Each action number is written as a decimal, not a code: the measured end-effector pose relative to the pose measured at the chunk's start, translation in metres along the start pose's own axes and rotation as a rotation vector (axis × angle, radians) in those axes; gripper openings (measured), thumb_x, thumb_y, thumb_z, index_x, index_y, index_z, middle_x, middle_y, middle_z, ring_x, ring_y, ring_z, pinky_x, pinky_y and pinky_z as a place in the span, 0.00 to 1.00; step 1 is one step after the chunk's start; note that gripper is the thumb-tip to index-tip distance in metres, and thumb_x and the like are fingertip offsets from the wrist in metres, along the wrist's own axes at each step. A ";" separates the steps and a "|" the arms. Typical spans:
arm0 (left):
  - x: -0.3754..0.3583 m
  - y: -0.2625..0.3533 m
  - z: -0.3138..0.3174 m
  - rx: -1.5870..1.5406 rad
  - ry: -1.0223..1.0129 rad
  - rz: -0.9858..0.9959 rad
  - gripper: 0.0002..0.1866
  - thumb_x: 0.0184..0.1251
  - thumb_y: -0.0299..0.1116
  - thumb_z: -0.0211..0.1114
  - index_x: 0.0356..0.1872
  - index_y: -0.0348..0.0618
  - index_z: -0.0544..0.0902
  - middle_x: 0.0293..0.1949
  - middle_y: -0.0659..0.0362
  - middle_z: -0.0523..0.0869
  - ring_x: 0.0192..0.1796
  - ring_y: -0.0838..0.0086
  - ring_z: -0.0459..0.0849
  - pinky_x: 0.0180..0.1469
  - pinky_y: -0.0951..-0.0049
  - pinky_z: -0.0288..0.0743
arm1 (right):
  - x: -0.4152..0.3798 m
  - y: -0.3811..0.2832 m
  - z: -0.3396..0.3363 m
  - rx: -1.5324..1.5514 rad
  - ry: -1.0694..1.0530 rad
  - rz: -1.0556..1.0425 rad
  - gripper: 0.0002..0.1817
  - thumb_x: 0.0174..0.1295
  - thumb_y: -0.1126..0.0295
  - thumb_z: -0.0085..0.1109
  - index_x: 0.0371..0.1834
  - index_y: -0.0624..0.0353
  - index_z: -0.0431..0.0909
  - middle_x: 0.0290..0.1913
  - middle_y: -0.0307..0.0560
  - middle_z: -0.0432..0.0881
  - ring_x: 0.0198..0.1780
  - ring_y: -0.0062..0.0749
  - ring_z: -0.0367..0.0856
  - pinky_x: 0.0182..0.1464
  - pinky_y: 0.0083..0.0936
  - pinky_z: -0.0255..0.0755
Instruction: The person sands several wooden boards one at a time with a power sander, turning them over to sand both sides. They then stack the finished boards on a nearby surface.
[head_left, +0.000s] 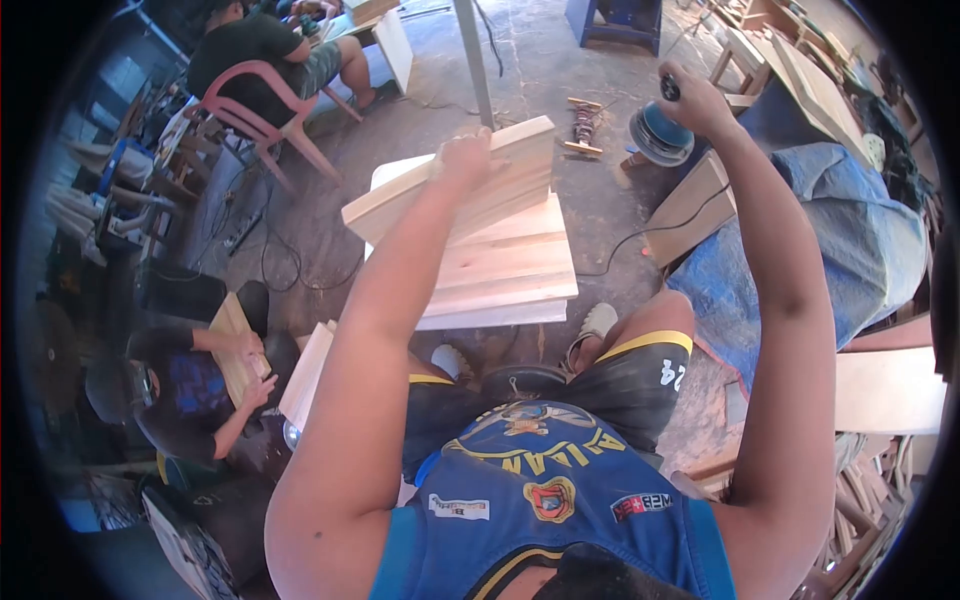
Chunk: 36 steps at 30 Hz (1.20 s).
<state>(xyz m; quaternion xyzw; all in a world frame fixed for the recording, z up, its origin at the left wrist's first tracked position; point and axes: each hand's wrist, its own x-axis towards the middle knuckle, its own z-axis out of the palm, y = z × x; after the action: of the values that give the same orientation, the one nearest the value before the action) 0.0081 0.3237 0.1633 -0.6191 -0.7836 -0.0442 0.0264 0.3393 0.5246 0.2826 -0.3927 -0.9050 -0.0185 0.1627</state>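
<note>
My left hand [465, 158] grips the top edge of a thick pale wooden board [520, 165], which stands tilted on its edge. Beneath it lies another wooden board [500, 265] with visible grain, resting flat on a white surface in front of my knees. Out to the right, my right hand [697, 100] is closed round the dark handle of a power sander [660, 135] with a round blue-green body. The sander is held away from the boards, and its underside is hidden.
A black cord [640, 235] runs over the floor at right. A blue tarp [800, 230] covers things there, near a wound spool [584, 127]. At left, a co-worker [190, 385] holds a wooden piece [238, 350]. Another person sits on a pink chair [265, 95] behind a metal post [474, 60].
</note>
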 end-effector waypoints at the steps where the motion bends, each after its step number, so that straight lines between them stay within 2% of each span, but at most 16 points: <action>1: 0.011 0.013 -0.001 -0.004 -0.003 0.010 0.37 0.63 0.61 0.71 0.62 0.43 0.77 0.53 0.48 0.88 0.58 0.54 0.86 0.60 0.55 0.79 | -0.013 0.009 -0.001 0.004 0.006 0.017 0.25 0.59 0.57 0.63 0.59 0.45 0.71 0.56 0.57 0.80 0.55 0.60 0.82 0.57 0.49 0.76; 4: 0.035 0.057 -0.008 0.028 -0.031 -0.046 0.37 0.60 0.62 0.72 0.60 0.43 0.78 0.50 0.48 0.89 0.54 0.55 0.89 0.56 0.56 0.82 | -0.047 0.034 -0.007 0.054 0.052 0.084 0.25 0.59 0.57 0.64 0.60 0.46 0.72 0.56 0.57 0.80 0.56 0.59 0.82 0.58 0.48 0.76; 8: 0.048 0.059 -0.027 0.066 -0.097 -0.047 0.39 0.56 0.66 0.73 0.56 0.42 0.81 0.49 0.48 0.90 0.53 0.55 0.90 0.54 0.55 0.83 | -0.083 0.049 -0.024 0.160 0.223 0.137 0.27 0.59 0.56 0.65 0.62 0.48 0.74 0.58 0.56 0.81 0.56 0.57 0.82 0.60 0.44 0.74; 13: -0.004 0.033 -0.095 -0.021 0.100 -0.134 0.41 0.47 0.70 0.76 0.48 0.42 0.83 0.44 0.46 0.91 0.49 0.53 0.90 0.51 0.54 0.82 | -0.087 0.057 -0.078 0.292 0.230 0.128 0.26 0.60 0.56 0.66 0.61 0.50 0.75 0.55 0.57 0.83 0.55 0.51 0.83 0.59 0.40 0.75; 15: -0.039 0.016 -0.123 -0.114 0.207 -0.168 0.38 0.49 0.67 0.77 0.46 0.42 0.84 0.43 0.47 0.91 0.47 0.56 0.91 0.50 0.56 0.81 | -0.077 0.051 -0.098 0.309 0.241 0.038 0.27 0.61 0.57 0.66 0.61 0.53 0.74 0.52 0.59 0.84 0.53 0.49 0.84 0.58 0.39 0.75; 18: -0.068 -0.018 -0.132 -0.382 0.449 -0.218 0.34 0.50 0.61 0.80 0.45 0.40 0.84 0.40 0.48 0.91 0.44 0.58 0.91 0.47 0.59 0.81 | -0.063 0.001 -0.138 0.335 0.289 -0.064 0.27 0.61 0.58 0.66 0.61 0.56 0.73 0.51 0.58 0.85 0.52 0.46 0.85 0.56 0.39 0.77; 19: -0.077 -0.029 -0.125 -0.561 0.575 -0.219 0.33 0.50 0.58 0.81 0.44 0.39 0.85 0.39 0.48 0.92 0.42 0.58 0.91 0.46 0.60 0.81 | -0.053 -0.011 -0.149 0.323 0.221 -0.043 0.27 0.62 0.55 0.66 0.62 0.52 0.73 0.50 0.52 0.84 0.51 0.38 0.83 0.55 0.33 0.75; 20: -0.084 -0.038 -0.118 -0.562 0.590 -0.233 0.33 0.50 0.58 0.81 0.44 0.39 0.85 0.39 0.48 0.92 0.42 0.58 0.91 0.46 0.60 0.81 | -0.040 -0.021 -0.155 0.321 0.222 -0.063 0.27 0.62 0.55 0.66 0.62 0.52 0.73 0.50 0.52 0.84 0.51 0.38 0.83 0.55 0.33 0.75; 22: -0.094 -0.050 -0.099 -0.905 0.768 -0.202 0.26 0.51 0.47 0.84 0.42 0.38 0.85 0.36 0.53 0.91 0.38 0.68 0.89 0.44 0.65 0.80 | -0.019 -0.047 -0.169 0.257 0.282 -0.206 0.29 0.61 0.56 0.67 0.64 0.53 0.75 0.52 0.54 0.84 0.53 0.39 0.84 0.57 0.34 0.76; 23: -0.106 -0.051 -0.089 -0.907 0.777 -0.223 0.26 0.51 0.47 0.84 0.42 0.38 0.85 0.36 0.53 0.91 0.38 0.68 0.89 0.44 0.65 0.80 | -0.039 -0.111 -0.205 0.306 0.107 -0.003 0.32 0.59 0.57 0.66 0.66 0.56 0.74 0.53 0.64 0.84 0.56 0.49 0.84 0.59 0.40 0.77; 25: -0.117 -0.045 -0.080 -1.016 0.874 -0.341 0.24 0.53 0.43 0.83 0.43 0.37 0.85 0.36 0.56 0.90 0.38 0.73 0.86 0.44 0.68 0.79 | -0.026 -0.151 -0.211 0.252 0.142 -0.087 0.28 0.58 0.58 0.66 0.61 0.57 0.75 0.50 0.61 0.84 0.53 0.47 0.84 0.56 0.39 0.77; 26: -0.124 -0.044 -0.073 -1.023 0.893 -0.350 0.24 0.53 0.43 0.83 0.43 0.37 0.85 0.36 0.56 0.90 0.38 0.73 0.86 0.44 0.68 0.79 | -0.022 -0.168 -0.212 0.207 0.169 -0.140 0.25 0.56 0.59 0.67 0.55 0.59 0.76 0.46 0.58 0.84 0.49 0.45 0.84 0.53 0.39 0.77; 28: -0.136 -0.041 -0.054 -1.170 0.940 -0.396 0.24 0.54 0.44 0.83 0.43 0.36 0.84 0.37 0.55 0.90 0.40 0.72 0.86 0.45 0.68 0.79 | -0.004 -0.191 -0.202 0.233 0.082 -0.168 0.24 0.55 0.59 0.67 0.53 0.59 0.77 0.44 0.56 0.84 0.48 0.44 0.84 0.51 0.38 0.77; 30: -0.143 -0.043 -0.036 -1.217 0.943 -0.399 0.24 0.54 0.43 0.83 0.43 0.36 0.84 0.38 0.54 0.90 0.40 0.72 0.86 0.46 0.68 0.79 | 0.026 -0.193 -0.167 0.261 0.159 -0.465 0.29 0.60 0.57 0.67 0.65 0.54 0.77 0.51 0.55 0.85 0.52 0.40 0.85 0.58 0.35 0.77; 31: -0.144 -0.044 -0.034 -1.254 0.941 -0.389 0.25 0.54 0.43 0.83 0.43 0.35 0.84 0.39 0.53 0.90 0.41 0.71 0.87 0.46 0.68 0.80 | 0.023 -0.215 -0.167 0.262 0.068 -0.387 0.30 0.59 0.59 0.68 0.67 0.53 0.78 0.51 0.57 0.86 0.52 0.41 0.86 0.58 0.35 0.79; 36: -0.147 -0.050 -0.028 -1.322 0.943 -0.376 0.28 0.51 0.44 0.85 0.46 0.34 0.84 0.40 0.52 0.90 0.42 0.69 0.88 0.47 0.67 0.80 | 0.029 -0.265 -0.129 0.267 -0.082 -0.461 0.33 0.57 0.61 0.69 0.69 0.52 0.77 0.52 0.58 0.86 0.51 0.41 0.86 0.56 0.35 0.80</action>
<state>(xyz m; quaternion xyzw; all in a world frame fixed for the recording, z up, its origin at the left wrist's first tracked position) -0.0067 0.1670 0.1756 -0.2823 -0.5932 -0.7535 -0.0249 0.1667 0.3411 0.4386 -0.1519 -0.9707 0.0805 0.1680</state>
